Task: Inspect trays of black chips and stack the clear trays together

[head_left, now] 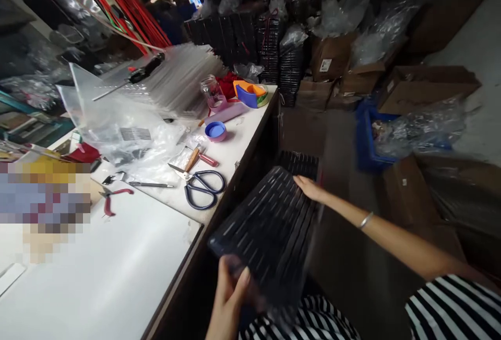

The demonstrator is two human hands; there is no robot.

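Between my two hands tilts a black plastic tray with rows of narrow slots, beside the table's edge and above my lap. My left hand grips its near end, thumb and fingers closed at the corner. My right hand holds the far right edge, its fingers partly hidden by the tray. Just beyond, lower down, shows another black slotted piece; I cannot tell whether it touches the held one. Motion blurs the tray's lower right part.
On the white table at left lie dark-handled scissors, red-handled pliers, a pen, a tape roll and clear plastic sheets. A blue crate and cardboard boxes stand at right.
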